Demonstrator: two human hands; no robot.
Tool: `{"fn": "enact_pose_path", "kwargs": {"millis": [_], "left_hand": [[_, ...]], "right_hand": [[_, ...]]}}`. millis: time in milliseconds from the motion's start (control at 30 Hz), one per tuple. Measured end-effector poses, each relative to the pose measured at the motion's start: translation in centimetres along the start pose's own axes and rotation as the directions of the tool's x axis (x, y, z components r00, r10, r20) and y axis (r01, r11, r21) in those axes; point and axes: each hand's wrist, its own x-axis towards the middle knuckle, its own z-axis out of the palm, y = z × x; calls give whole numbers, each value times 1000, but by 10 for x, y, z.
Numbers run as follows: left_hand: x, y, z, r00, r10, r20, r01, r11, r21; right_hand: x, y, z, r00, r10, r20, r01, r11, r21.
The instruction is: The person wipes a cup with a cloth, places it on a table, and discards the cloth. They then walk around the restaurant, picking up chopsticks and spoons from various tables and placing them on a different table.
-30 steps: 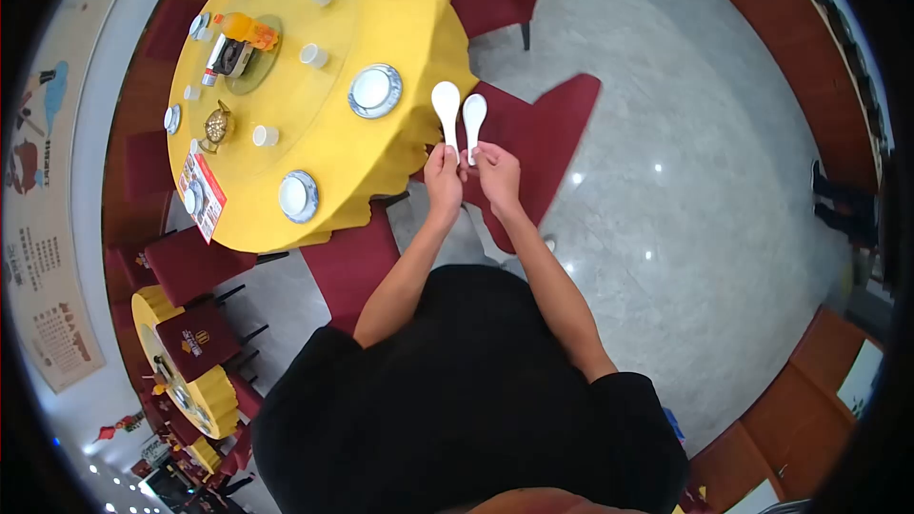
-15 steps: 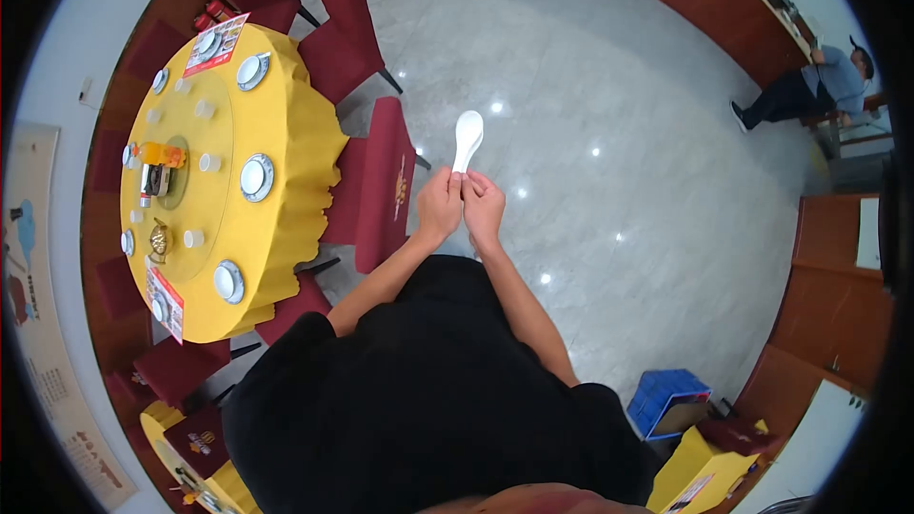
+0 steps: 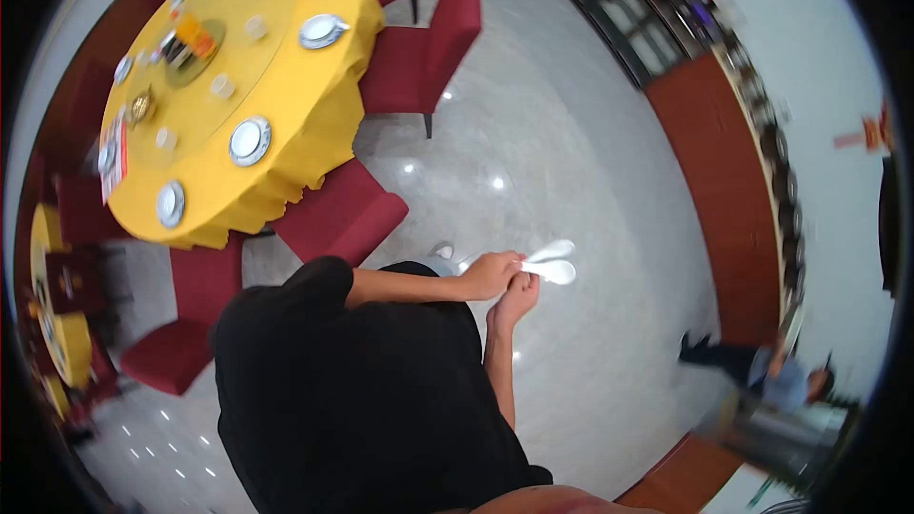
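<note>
Two white soup spoons fan slightly apart, the upper spoon [image 3: 552,250] and the lower spoon [image 3: 555,272], their bowls pointing right. My left hand [image 3: 490,276] is closed at the handle ends. Just below and touching it, my right hand [image 3: 516,300] is also closed around the handles. The fingers cover the handle ends, so which hand grips which spoon cannot be made out fully. Both hands are held in front of my body, above the grey floor.
A round table with a yellow cloth [image 3: 307,138] stands at upper left, set with plates, bowls, cups and a bottle of orange drink [image 3: 195,35]. Maroon chairs [image 3: 419,67] surround it. A long brown cabinet [image 3: 709,190] runs along the right; a person [image 3: 752,366] is near its end.
My view has turned right, and the table now sits higher in it. Earlier the spoons looked like one; now two bowls show, fanned apart. Both hands remain together.
</note>
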Motion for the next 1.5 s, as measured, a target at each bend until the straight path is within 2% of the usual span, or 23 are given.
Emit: {"fn": "enact_pose_path", "kwargs": {"millis": [67,167,200,300,400,500,600,700,733,833,867,967,1000,1100,1133,1233,1267,1367,1400,1500], "left_hand": [[36,18,-3,998,55,-19,-55,998,3],[89,28,-18,995,54,-85,-56,998,-22],[104,31,-25,985,81,-149,-89,995,-49],[144,36,-55,953,52,-299,-74,995,-65],[180,31,-87,902,-28,-430,-29,992,-124],[219,22,-113,776,60,-628,-106,994,-36],[263,26,-144,682,-11,-731,-70,994,-80],[320,33,-178,562,44,-826,-115,993,-25],[341,37,-193,557,88,-826,-139,990,12],[393,65,-234,493,85,-866,-168,986,1],[410,71,-246,441,137,-887,-148,986,79],[442,90,-276,356,97,-929,-156,987,43],[449,93,-284,316,92,-944,-192,981,32],[471,91,-310,163,147,-975,-198,974,114],[472,96,-320,226,31,-974,-217,976,-19],[488,73,-340,279,-32,-960,-235,967,-101],[494,65,-345,296,-48,-954,-230,966,-119],[506,25,-367,483,-68,-873,-291,928,-234],[501,17,-385,579,-39,-814,-301,918,-258],[500,-48,-445,490,-89,-867,-322,906,-275]], "right_hand": [[26,-36,29,1000,-4,-25,5,999,52],[72,-66,61,990,45,136,-48,999,16],[89,-67,73,985,56,165,-64,997,39],[128,-79,121,957,85,278,-72,996,-54],[170,-67,160,880,109,463,-88,994,-68],[206,-64,209,760,183,624,-204,978,-38],[243,-70,267,645,216,733,-328,945,9],[295,-70,324,521,133,843,-359,930,76],[313,-77,345,471,106,876,-386,917,96],[358,-103,411,330,53,943,-312,948,56],[378,-101,429,271,42,962,-344,937,56],[417,-108,481,46,-20,999,-218,975,30],[416,-124,498,7,42,999,-222,974,-40],[421,-140,536,-127,67,990,-184,979,-90],[422,-137,549,-149,29,988,-310,948,-75],[428,-126,594,-157,-11,988,-540,838,-76],[423,-132,602,70,238,969,-583,798,-154],[446,-107,634,-58,243,968,-692,689,-215],[437,-112,645,82,351,933,-648,730,-218],[456,-94,655,172,468,867,-737,645,-201]]}}
